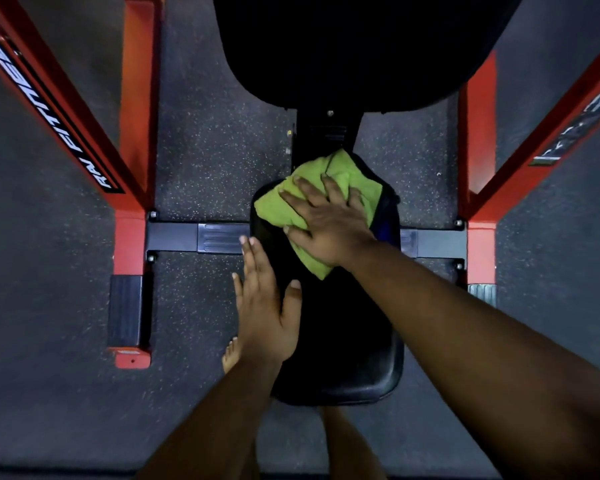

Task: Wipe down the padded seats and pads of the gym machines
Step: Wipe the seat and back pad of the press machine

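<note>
Right hand flat, fingers spread, pressing green cloth on far end of black seat. Left hand fingers straight, apparently resting on seat's left edge.

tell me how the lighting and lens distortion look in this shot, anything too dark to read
Head view: dim overall, with the black seat pad and back pad nearly featureless, only a faint sheen on the seat's near edge; the green cloth under the right hand is the brightest thing; wide-angle lens splays the red frame bars outward; edges slightly soft, left hand clear.
</note>
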`<state>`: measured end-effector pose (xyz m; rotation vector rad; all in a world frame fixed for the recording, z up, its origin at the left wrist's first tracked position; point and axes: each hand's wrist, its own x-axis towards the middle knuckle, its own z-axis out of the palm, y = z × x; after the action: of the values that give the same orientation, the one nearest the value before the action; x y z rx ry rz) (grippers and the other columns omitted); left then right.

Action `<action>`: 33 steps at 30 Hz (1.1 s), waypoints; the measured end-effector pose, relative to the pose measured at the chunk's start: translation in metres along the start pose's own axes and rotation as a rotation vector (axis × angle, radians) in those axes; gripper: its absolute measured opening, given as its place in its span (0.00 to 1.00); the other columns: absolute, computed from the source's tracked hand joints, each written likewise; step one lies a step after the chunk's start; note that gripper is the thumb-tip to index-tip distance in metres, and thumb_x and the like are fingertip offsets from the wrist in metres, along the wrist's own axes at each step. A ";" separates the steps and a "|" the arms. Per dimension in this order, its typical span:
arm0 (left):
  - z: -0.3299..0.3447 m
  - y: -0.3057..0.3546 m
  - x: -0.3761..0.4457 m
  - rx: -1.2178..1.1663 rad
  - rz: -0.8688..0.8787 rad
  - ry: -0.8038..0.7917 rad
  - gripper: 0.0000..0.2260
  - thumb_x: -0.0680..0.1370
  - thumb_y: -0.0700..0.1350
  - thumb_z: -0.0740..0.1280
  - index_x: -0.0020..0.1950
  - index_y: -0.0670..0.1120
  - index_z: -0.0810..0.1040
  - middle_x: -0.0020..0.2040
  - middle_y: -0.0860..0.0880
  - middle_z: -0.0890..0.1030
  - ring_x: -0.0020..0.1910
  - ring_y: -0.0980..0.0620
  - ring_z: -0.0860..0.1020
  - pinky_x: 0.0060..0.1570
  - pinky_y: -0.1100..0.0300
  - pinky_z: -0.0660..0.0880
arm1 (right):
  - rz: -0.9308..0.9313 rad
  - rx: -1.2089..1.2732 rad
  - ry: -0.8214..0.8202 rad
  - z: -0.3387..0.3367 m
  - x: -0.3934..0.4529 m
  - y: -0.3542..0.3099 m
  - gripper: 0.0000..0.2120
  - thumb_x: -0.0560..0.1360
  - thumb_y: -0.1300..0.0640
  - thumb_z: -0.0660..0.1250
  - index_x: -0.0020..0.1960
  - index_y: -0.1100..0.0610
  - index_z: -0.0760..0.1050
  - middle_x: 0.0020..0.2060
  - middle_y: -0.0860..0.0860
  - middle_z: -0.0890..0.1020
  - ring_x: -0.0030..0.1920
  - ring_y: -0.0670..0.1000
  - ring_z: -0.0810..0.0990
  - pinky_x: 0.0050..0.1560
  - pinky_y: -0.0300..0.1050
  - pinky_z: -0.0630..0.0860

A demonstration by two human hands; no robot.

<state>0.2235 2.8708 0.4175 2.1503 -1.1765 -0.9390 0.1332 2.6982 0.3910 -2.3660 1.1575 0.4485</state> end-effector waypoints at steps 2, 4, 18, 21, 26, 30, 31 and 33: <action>-0.004 -0.002 -0.001 -0.079 -0.007 0.038 0.35 0.81 0.59 0.50 0.84 0.46 0.43 0.84 0.50 0.43 0.82 0.60 0.42 0.82 0.44 0.44 | -0.020 0.008 0.030 0.004 -0.063 0.002 0.34 0.76 0.31 0.51 0.80 0.35 0.51 0.83 0.42 0.50 0.82 0.59 0.49 0.74 0.73 0.54; -0.008 0.000 -0.003 -0.160 -0.026 0.056 0.34 0.81 0.58 0.50 0.84 0.46 0.44 0.84 0.53 0.43 0.81 0.63 0.42 0.82 0.42 0.46 | -0.010 0.030 0.073 0.021 -0.146 -0.018 0.35 0.74 0.32 0.55 0.80 0.35 0.54 0.83 0.43 0.54 0.81 0.60 0.55 0.69 0.74 0.61; -0.040 -0.013 -0.009 -0.683 -0.161 0.334 0.26 0.80 0.48 0.50 0.80 0.55 0.53 0.84 0.51 0.51 0.83 0.56 0.50 0.81 0.59 0.51 | 0.053 -0.014 0.013 0.012 -0.022 -0.078 0.31 0.76 0.35 0.51 0.79 0.37 0.57 0.83 0.47 0.54 0.81 0.63 0.49 0.70 0.77 0.48; -0.063 -0.017 -0.017 -0.708 -0.206 0.333 0.28 0.79 0.45 0.49 0.81 0.50 0.57 0.84 0.50 0.53 0.82 0.58 0.52 0.72 0.74 0.55 | -0.164 -0.069 0.005 0.025 -0.121 -0.108 0.32 0.72 0.34 0.52 0.72 0.43 0.72 0.79 0.48 0.65 0.79 0.63 0.57 0.69 0.77 0.56; -0.052 -0.008 -0.035 -0.448 -0.137 0.038 0.30 0.81 0.52 0.53 0.82 0.42 0.57 0.84 0.47 0.52 0.82 0.53 0.50 0.82 0.51 0.49 | -0.037 -0.036 -0.004 0.033 -0.218 -0.045 0.36 0.73 0.28 0.58 0.78 0.36 0.61 0.82 0.45 0.57 0.80 0.60 0.58 0.70 0.76 0.58; -0.039 -0.007 -0.029 -0.324 -0.075 -0.074 0.34 0.79 0.62 0.51 0.83 0.50 0.56 0.83 0.56 0.50 0.81 0.60 0.48 0.82 0.51 0.48 | 0.517 0.250 -0.050 0.014 -0.159 -0.004 0.38 0.74 0.26 0.55 0.80 0.33 0.48 0.83 0.43 0.44 0.82 0.64 0.45 0.72 0.79 0.53; -0.037 -0.007 -0.025 -0.362 -0.103 -0.052 0.33 0.79 0.61 0.52 0.83 0.49 0.57 0.84 0.54 0.51 0.82 0.60 0.49 0.82 0.53 0.48 | 0.526 0.179 -0.049 0.015 -0.145 -0.016 0.37 0.75 0.26 0.52 0.80 0.35 0.47 0.83 0.45 0.45 0.81 0.66 0.45 0.72 0.78 0.54; -0.037 -0.009 -0.017 -0.469 -0.186 0.037 0.30 0.81 0.54 0.53 0.82 0.45 0.59 0.84 0.49 0.54 0.82 0.57 0.51 0.82 0.54 0.49 | 0.349 0.035 0.001 0.024 -0.138 -0.059 0.37 0.74 0.29 0.49 0.81 0.38 0.50 0.83 0.49 0.51 0.80 0.67 0.48 0.70 0.76 0.53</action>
<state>0.2499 2.8940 0.4407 1.9006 -0.6593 -1.1201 0.0970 2.8325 0.4519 -2.1371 1.5724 0.5366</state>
